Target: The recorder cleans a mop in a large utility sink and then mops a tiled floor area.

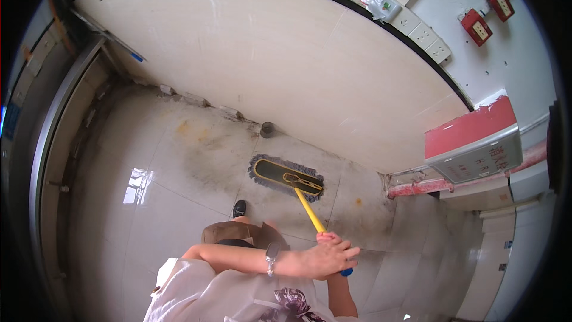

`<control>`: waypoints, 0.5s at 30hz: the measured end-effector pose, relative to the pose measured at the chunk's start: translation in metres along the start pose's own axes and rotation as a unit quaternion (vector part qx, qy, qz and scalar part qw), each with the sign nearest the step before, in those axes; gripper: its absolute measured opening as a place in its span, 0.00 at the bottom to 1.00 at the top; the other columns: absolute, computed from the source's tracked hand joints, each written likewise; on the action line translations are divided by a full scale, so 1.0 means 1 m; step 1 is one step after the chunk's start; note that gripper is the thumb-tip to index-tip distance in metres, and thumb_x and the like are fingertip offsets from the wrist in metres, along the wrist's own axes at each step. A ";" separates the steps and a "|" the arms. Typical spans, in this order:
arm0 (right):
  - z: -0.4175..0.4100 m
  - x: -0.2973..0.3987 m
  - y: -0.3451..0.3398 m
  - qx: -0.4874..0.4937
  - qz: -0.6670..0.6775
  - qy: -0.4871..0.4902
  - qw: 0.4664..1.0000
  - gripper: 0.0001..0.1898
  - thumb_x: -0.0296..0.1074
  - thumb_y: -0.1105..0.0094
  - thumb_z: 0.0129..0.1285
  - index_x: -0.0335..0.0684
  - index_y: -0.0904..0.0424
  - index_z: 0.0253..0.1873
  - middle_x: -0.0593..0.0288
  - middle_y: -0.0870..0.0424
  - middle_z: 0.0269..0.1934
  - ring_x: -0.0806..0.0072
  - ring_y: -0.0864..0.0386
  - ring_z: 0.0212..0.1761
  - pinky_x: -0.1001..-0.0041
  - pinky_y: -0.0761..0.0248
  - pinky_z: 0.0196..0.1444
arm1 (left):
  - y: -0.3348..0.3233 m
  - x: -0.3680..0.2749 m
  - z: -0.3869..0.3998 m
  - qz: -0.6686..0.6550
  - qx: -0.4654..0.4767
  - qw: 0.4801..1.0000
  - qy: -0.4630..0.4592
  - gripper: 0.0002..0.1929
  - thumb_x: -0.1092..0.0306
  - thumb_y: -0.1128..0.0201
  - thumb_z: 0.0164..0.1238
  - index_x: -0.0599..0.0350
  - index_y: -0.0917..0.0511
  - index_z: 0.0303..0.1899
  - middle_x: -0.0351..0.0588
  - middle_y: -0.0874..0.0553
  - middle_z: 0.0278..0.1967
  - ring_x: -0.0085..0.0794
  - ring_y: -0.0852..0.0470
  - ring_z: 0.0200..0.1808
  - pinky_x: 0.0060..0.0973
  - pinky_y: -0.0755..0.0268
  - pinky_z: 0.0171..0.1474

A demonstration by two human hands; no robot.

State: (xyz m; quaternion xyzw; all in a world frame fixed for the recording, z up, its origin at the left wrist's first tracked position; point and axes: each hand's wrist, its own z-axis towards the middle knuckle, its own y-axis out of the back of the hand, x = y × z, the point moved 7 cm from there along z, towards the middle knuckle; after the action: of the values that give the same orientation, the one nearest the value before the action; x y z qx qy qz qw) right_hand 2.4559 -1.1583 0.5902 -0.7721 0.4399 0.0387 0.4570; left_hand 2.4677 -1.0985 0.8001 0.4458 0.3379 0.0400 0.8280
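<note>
A flat dust mop with a grey fringed head lies on the tiled floor. Its yellow handle slants up to my hands and ends in a blue tip. My left hand, below a bracelet and a watch on the wrist, lies over the upper handle with its fingers wrapped across it. Mostly hidden behind it, my right hand grips the handle too; some of its fingers show at the yellow part.
A small dark cup-like object stands by the wall panel. Broken pieces line the wall's foot. Right are a fire hydrant cabinet and red pipe; left, a metal-edged counter. Sockets are on the wall. The floor has dark stains.
</note>
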 end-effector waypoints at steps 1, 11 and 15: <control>0.005 0.001 -0.002 -0.004 -0.004 0.000 1.000 0.04 0.28 0.55 0.56 0.40 0.38 0.28 0.70 0.38 0.16 0.84 0.40 0.14 0.84 0.43 0.18 | -0.008 0.008 0.009 -0.042 0.028 0.998 -0.042 0.17 0.65 0.39 0.37 0.55 0.28 0.34 0.45 0.33 0.37 0.33 0.31 0.41 0.30 0.38 0.40; 0.047 0.018 -0.057 -0.163 -0.191 0.190 0.949 0.05 0.33 0.47 0.55 0.42 0.33 0.32 0.70 0.30 0.22 0.83 0.32 0.22 0.85 0.39 0.23 | -0.016 0.080 0.057 -0.297 0.195 0.918 -0.179 0.10 0.66 0.39 0.37 0.60 0.27 0.22 0.48 0.28 0.29 0.41 0.25 0.32 0.39 0.35 0.36; 0.041 0.057 -0.112 -0.253 -0.639 0.491 0.535 0.13 0.38 0.63 0.58 0.33 0.36 0.39 0.54 0.26 0.25 0.68 0.25 0.22 0.72 0.31 0.30 | 0.044 0.127 0.100 -0.301 0.194 0.926 -0.117 0.07 0.71 0.42 0.34 0.62 0.28 0.19 0.49 0.29 0.27 0.44 0.25 0.32 0.40 0.34 0.33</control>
State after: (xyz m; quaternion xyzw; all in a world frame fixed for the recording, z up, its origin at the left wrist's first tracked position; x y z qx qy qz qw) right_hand 2.5847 -1.1427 0.6152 -0.8289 -0.0435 -0.5391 -0.1426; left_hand 2.6349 -1.0963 0.8045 0.4767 0.3583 -0.3295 0.7320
